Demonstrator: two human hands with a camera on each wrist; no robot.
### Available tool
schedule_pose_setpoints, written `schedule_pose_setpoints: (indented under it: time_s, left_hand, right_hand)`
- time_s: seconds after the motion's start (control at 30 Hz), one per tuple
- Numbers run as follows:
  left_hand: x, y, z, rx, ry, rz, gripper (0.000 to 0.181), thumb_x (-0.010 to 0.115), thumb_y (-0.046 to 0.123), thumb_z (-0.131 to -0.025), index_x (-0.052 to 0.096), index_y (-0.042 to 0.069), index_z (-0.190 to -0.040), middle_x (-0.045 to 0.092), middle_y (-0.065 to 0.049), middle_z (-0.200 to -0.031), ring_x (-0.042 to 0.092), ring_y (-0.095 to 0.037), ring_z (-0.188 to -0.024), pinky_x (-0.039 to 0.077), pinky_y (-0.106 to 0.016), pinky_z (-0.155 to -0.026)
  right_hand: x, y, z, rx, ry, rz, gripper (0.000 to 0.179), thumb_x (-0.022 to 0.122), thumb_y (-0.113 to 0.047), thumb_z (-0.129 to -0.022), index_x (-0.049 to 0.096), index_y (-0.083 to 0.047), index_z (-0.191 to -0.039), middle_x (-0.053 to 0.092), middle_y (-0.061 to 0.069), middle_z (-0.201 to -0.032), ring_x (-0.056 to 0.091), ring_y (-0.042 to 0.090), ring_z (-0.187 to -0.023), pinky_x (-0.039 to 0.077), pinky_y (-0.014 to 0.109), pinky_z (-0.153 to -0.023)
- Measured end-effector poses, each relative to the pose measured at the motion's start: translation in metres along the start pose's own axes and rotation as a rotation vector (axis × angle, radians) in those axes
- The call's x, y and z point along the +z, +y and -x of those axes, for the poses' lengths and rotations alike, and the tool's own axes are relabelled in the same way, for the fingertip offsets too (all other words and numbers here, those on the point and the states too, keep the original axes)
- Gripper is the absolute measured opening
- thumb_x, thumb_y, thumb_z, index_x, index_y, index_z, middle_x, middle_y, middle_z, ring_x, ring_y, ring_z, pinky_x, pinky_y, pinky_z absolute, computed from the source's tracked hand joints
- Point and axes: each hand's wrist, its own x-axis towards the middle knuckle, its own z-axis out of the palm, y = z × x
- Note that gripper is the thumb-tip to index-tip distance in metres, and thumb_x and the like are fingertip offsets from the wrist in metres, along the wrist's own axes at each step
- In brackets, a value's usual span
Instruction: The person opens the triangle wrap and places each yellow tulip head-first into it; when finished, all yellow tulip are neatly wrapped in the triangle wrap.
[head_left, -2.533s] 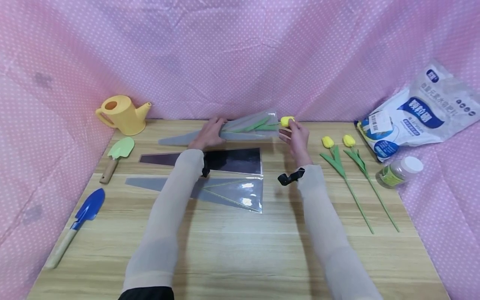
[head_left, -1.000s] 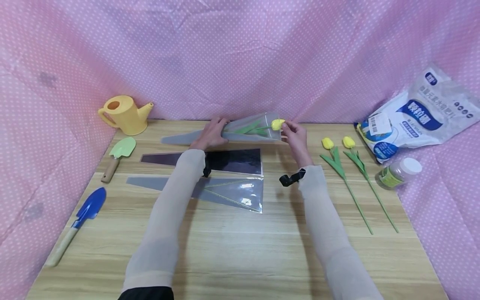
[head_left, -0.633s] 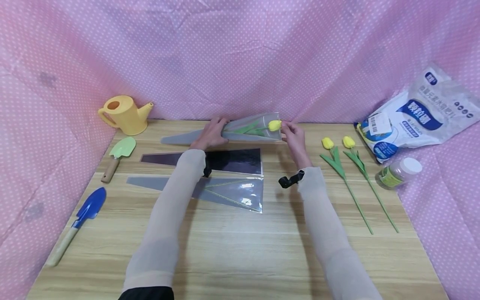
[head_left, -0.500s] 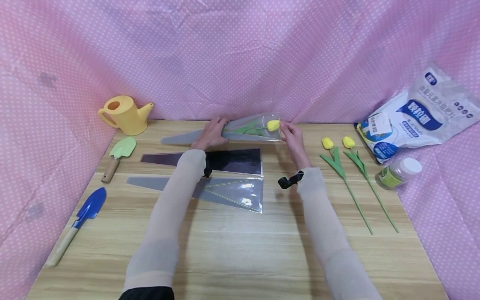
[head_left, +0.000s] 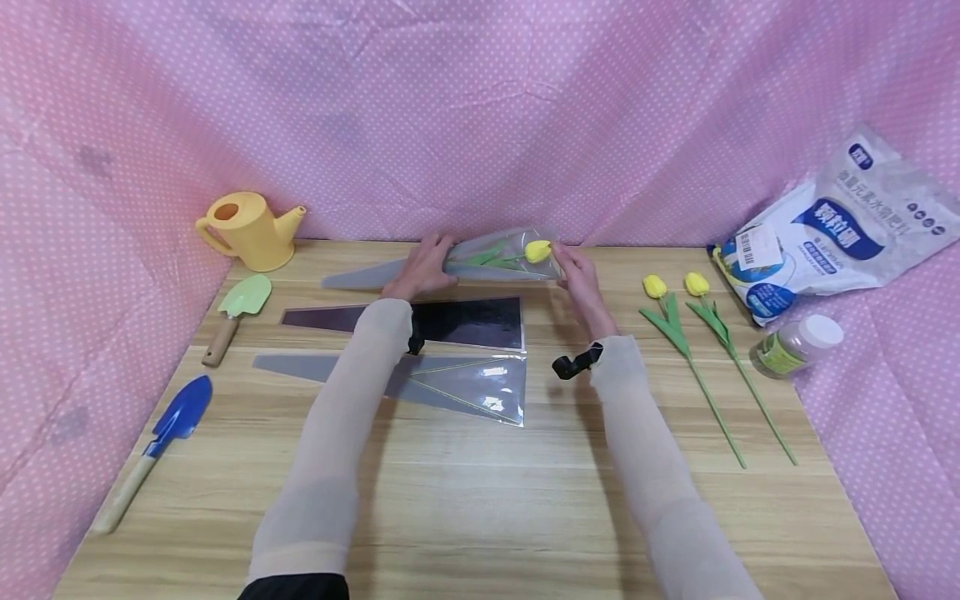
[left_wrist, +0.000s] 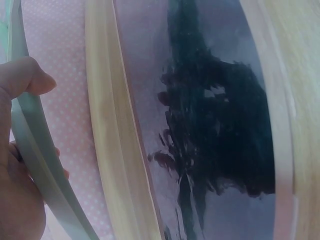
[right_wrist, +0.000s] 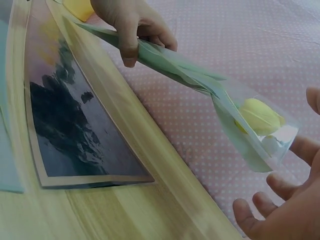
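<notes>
Near the back edge of the table, my left hand [head_left: 424,267] grips a clear, grey-bordered flower sleeve [head_left: 495,273] around its narrower part. Inside lies a yellow tulip [head_left: 537,251], its bloom close to the wide mouth and its green leaves pointing left. In the right wrist view, the sleeve is raised, and thumb and fingers of the left hand wrap it. My right hand [head_left: 583,279] is at the mouth, fingers spread and apart, one fingertip right at the sleeve's edge. Closer to me lie a dark sleeve [head_left: 472,323] and another grey sleeve [head_left: 457,385], both flat.
Two yellow tulips [head_left: 678,333] lie on the right, beside a lidded jar [head_left: 783,354] and a white-and-blue bag [head_left: 847,225]. At left are a yellow watering can [head_left: 258,237], a green trowel [head_left: 246,295] and a blue trowel [head_left: 182,412]. Pink dotted cloth [head_left: 480,125] surrounds the table.
The tulip's bloom has moved left, from outside the sleeve's mouth to inside it. My right hand has followed leftward and let go of the bloom; the left hand keeps its grip.
</notes>
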Motion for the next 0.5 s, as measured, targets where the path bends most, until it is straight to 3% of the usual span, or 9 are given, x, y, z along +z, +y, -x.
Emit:
schedule_pose_setpoints:
  time_s: [0.17, 0.27, 0.37, 0.5]
  left_hand:
    - [0.000, -0.001, 0.000, -0.001, 0.008, -0.001, 0.068, 0.072, 0.021, -0.085, 0.043, 0.011, -0.146, 0.043, -0.014, -0.147, 0.041, -0.033, -0.136, 0.035, -0.052, -0.116]
    - [0.000, -0.002, 0.001, -0.003, 0.012, -0.001, 0.068, 0.072, 0.021, -0.086, 0.043, 0.011, -0.146, 0.043, -0.014, -0.147, 0.041, -0.033, -0.135, 0.035, -0.052, -0.116]
    - [0.000, -0.003, 0.001, -0.004, 0.009, 0.000, 0.069, 0.072, 0.022, -0.086, 0.042, 0.012, -0.147, 0.043, -0.014, -0.147, 0.041, -0.033, -0.135, 0.035, -0.051, -0.116]
    - [0.001, -0.002, 0.002, 0.001, 0.009, 0.010, 0.069, 0.072, 0.022, -0.086, 0.042, 0.012, -0.147, 0.042, -0.015, -0.147, 0.040, -0.032, -0.135, 0.036, -0.052, -0.115]
  right_hand:
    - [-0.005, -0.001, 0.002, 0.072, -0.074, -0.090, 0.059, 0.041, -0.044, -0.106, 0.040, -0.007, -0.152, 0.024, 0.008, -0.167, 0.027, 0.033, -0.152, 0.027, 0.053, -0.123]
    - [-0.010, -0.003, 0.003, 0.106, -0.123, -0.163, 0.060, 0.036, -0.048, -0.106, 0.040, -0.009, -0.152, 0.032, 0.012, -0.162, 0.044, 0.031, -0.142, 0.032, 0.049, -0.121]
    - [-0.012, -0.006, 0.003, 0.127, -0.147, -0.226, 0.059, 0.032, -0.048, -0.107, 0.041, -0.008, -0.150, 0.051, 0.010, -0.144, 0.059, 0.020, -0.118, 0.043, 0.039, -0.109]
    - [-0.014, -0.010, 0.001, 0.151, -0.118, -0.330, 0.051, 0.033, -0.039, -0.109, 0.042, -0.007, -0.148, 0.065, -0.001, -0.111, 0.067, 0.010, -0.090, 0.053, 0.026, -0.084]
